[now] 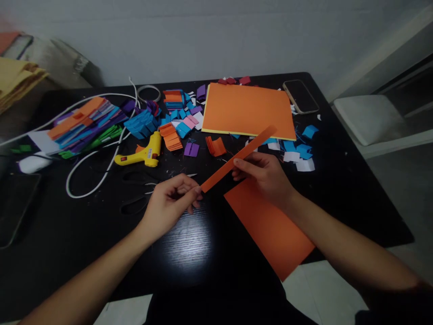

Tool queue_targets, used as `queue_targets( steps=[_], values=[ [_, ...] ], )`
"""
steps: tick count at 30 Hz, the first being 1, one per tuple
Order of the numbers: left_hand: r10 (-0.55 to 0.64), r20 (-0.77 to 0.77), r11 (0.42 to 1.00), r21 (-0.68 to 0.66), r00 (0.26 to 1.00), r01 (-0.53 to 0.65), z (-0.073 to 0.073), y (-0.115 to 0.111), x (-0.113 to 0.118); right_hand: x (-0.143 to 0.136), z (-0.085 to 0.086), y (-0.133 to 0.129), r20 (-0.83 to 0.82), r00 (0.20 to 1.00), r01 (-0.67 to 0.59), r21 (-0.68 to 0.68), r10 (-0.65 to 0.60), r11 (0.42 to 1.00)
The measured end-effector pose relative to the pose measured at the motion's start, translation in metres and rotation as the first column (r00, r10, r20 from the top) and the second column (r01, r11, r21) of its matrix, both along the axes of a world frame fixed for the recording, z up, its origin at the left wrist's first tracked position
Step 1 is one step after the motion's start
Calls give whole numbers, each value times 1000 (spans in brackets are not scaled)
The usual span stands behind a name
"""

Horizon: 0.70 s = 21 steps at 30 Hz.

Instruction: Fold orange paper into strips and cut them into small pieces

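Note:
An orange paper strip slants up to the right between my two hands, above the black table. My left hand pinches its lower end between thumb and fingers. Around its middle, my right hand grips the strip, thumb on top. Beneath my right hand and forearm lies an orange paper sheet, partly covered, its lower corner past the table's front edge. Black-handled scissors rest beside my left hand, which hides part of them.
A yellow glue gun, a white cord and stacks of coloured paper strips lie at the left. Behind my hands are folded paper pieces and an orange paper stack. Phones lie at the far right and left edge.

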<state>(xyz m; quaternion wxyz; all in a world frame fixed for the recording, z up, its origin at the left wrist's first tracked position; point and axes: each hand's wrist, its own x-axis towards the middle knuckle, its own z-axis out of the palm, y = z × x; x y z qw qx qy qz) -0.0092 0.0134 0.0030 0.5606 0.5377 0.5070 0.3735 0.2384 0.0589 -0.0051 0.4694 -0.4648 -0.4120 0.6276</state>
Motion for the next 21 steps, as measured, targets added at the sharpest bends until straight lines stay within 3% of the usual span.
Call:
queue_targets(
  steps=[3,7,9,13,16,21],
  values=[
    [58,-33,998,30,998,-57,-1,1,-3,1,0,1,-4,1000,-2,2,2,1000],
    [127,-89,978,178,988,-110,-2,-1,-2,-10,1,-10,-8,986,-164,-41,164,986],
    [79,-119,974,222,990,-51,-2,-2,2,-18,1,-18,-9,969,-249,-69,249,966],
    [-64,-161,979,180,985,93,-6,-6,8,-29,-1,-31,-66,950,-311,-94,306,946],
    [-81,-156,982,157,984,106,-8,-7,9,-32,-2,-33,-78,948,-314,-101,307,944],
    [-91,-175,980,157,980,119,-6,-6,11,-28,2,-30,17,976,-215,-68,216,974]
  ],
)
